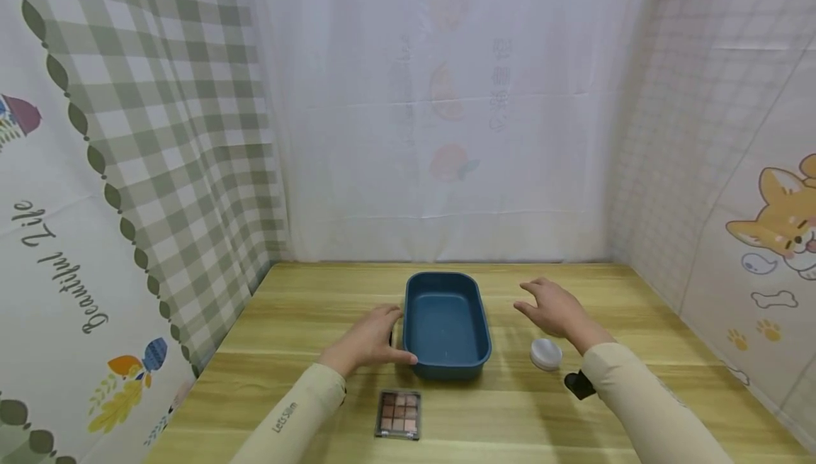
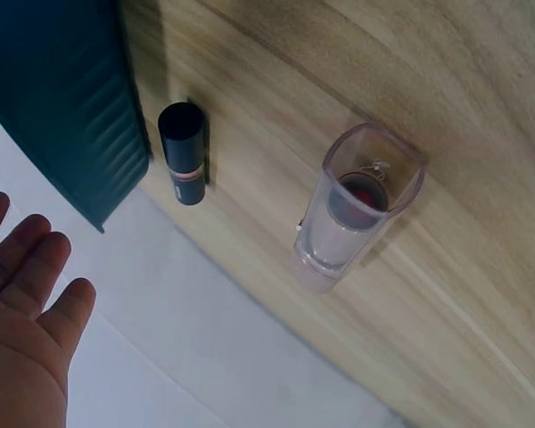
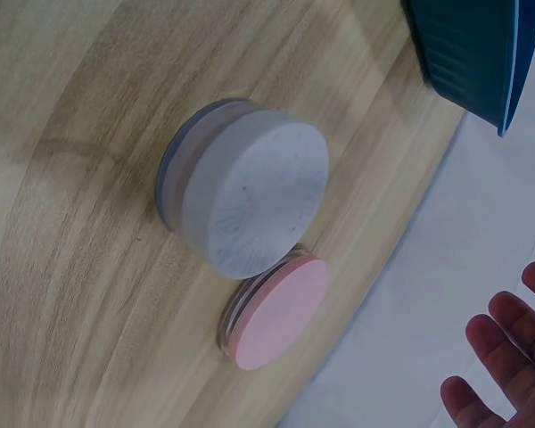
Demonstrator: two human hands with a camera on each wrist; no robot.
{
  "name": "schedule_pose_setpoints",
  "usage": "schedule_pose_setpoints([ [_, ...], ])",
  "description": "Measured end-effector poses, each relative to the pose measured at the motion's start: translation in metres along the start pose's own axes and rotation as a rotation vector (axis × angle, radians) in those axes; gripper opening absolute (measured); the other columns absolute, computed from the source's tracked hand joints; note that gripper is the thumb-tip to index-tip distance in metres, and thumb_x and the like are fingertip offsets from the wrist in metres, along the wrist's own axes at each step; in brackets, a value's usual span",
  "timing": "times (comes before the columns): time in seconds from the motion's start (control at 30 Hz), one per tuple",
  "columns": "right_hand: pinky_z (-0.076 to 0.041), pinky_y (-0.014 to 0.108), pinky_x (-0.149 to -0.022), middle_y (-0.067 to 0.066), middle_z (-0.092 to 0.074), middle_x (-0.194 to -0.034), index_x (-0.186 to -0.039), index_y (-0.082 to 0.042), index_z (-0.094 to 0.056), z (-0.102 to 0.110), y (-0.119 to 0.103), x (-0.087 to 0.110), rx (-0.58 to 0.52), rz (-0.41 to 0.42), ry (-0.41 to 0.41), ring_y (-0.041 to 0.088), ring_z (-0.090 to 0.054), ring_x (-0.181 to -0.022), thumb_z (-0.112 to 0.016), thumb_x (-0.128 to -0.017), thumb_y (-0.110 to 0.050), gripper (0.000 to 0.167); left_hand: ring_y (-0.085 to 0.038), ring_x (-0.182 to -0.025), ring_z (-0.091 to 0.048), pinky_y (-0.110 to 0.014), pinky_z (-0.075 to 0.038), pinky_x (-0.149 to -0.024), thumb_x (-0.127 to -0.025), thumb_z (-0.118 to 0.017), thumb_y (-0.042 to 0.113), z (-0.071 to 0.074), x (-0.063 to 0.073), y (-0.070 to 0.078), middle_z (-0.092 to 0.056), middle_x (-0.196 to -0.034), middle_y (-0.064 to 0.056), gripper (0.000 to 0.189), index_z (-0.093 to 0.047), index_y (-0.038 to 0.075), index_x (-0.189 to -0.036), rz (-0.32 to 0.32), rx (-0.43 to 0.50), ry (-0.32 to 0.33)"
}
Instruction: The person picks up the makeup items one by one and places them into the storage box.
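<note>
A dark blue rectangular basin (image 1: 448,319) sits on the wooden table. My left hand (image 1: 368,340) is at its left side, thumb by the near left corner; whether it touches I cannot tell. In the left wrist view its fingers (image 2: 36,263) are spread and relaxed. My right hand (image 1: 556,310) hovers right of the basin, fingers loosely extended, holding nothing. Below it is a white-lidded round jar (image 1: 546,354), with a pink-lidded round compact (image 3: 281,312) beside it in the right wrist view. An eyeshadow palette (image 1: 398,414) lies nearer me, in front of the basin.
Left of the basin, the left wrist view shows a dark lipstick tube (image 2: 185,152) and a clear, pink-based container (image 2: 352,209) with something round inside. A white curtain (image 1: 446,131) hangs at the back, a green checked cloth (image 1: 166,95) at the left.
</note>
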State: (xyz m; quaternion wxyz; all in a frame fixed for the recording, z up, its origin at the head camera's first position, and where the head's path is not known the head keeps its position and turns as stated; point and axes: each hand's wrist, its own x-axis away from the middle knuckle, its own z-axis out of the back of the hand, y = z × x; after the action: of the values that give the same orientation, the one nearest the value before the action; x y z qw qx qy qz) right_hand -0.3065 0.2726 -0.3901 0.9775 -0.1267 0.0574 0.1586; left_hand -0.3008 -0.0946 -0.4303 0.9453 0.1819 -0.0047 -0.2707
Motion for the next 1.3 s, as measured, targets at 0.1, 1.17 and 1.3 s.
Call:
schedule_pose_setpoints([
  [0.1,-0.042,0.062,-0.093,0.035,-0.051,-0.130,-0.133,0.010,-0.053,-0.001,0.003,0.001,0.004,-0.005,-0.005,0.052,-0.050,-0.117,-0.060,-0.099,-0.029,0.052,-0.030,-0.127,-0.051,-0.046,-0.043,-0.103,-0.072,-0.082,0.058,-0.002,0.000,-0.001,-0.053,-0.138,-0.013,0.089,-0.055,0.002,-0.135,-0.026,0.012,0.012],
  [1.17,-0.042,0.065,-0.089,0.043,-0.051,-0.123,-0.126,0.017,-0.054,-0.007,0.080,0.014,0.074,-0.069,-0.073,0.058,-0.050,-0.113,-0.067,-0.094,-0.033,0.060,-0.015,-0.097,-0.059,-0.037,-0.050,-0.087,-0.078,-0.077,0.060,-0.012,-0.001,-0.001,-0.063,-0.112,0.001,0.058,-0.064,0.014,-0.111,-0.055,-0.109,0.011],
  [1.3,-0.041,0.065,-0.091,0.045,-0.048,-0.122,-0.127,0.020,-0.051,-0.014,0.091,0.012,0.031,-0.085,-0.120,0.060,-0.048,-0.113,-0.069,-0.092,-0.039,0.071,-0.015,-0.094,-0.060,-0.038,-0.050,-0.086,-0.078,-0.076,0.061,-0.010,-0.002,0.000,-0.064,-0.110,0.001,0.057,-0.064,0.015,-0.111,-0.064,-0.144,0.007],
])
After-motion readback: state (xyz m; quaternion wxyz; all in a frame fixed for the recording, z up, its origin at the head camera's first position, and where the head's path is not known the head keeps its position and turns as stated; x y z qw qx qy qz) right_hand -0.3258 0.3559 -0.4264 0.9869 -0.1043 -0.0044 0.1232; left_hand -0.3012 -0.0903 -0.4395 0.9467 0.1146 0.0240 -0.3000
